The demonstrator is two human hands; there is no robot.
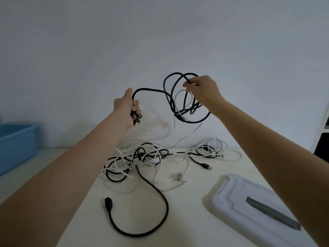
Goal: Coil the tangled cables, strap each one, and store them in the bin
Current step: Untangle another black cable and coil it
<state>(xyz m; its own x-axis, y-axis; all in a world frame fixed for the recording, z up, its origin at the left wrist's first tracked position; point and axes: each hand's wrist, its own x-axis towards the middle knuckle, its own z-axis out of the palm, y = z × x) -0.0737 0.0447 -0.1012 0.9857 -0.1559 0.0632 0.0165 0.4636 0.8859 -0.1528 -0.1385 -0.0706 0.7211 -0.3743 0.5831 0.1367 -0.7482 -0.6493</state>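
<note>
Plain room in a home or small office, can't tell which.

Bare white wall [160,32] w/ scuff marks behind a cream tabletop [187,220]. Blue plastic bin [16,145] at far left, white bin lid [249,211] near right, heap of black & white cables [142,157] mid-table, dark shelf unit [323,145] at far right edge.

A white table [187,211] carries tangled cables [142,157], a white lid [249,207] and a blue bin [16,141].

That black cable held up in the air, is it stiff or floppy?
Probably floppy: the black cable sags in loose loops between the left hand and right hand. Likely light, since a fingertip pinch carries it. It may snag the white cable threaded through.
</note>
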